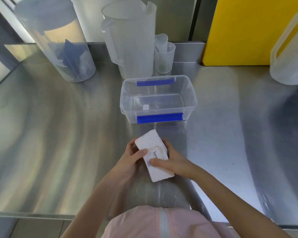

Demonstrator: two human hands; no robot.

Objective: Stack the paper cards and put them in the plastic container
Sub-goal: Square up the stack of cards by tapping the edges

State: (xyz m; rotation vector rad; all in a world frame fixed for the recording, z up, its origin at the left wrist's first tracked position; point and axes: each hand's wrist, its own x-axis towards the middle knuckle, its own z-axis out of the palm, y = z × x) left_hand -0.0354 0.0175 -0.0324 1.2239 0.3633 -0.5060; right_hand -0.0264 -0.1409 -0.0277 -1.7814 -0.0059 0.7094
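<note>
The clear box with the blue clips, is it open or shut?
Open. The plastic container has no lid on, so you see straight in. The card stack is outside it, held by both hands.

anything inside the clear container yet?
No cards. The plastic container holds only a small white tab on its floor. The card stack is in both hands, outside it.

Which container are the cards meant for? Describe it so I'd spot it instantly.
On the steel counter, look just beyond the two hands, left hand and right hand, holding the stack of paper cards. There sits a low, clear rectangular plastic container, open-topped. Unlike the tall jugs behind it, it has blue clips on its long sides.
</note>
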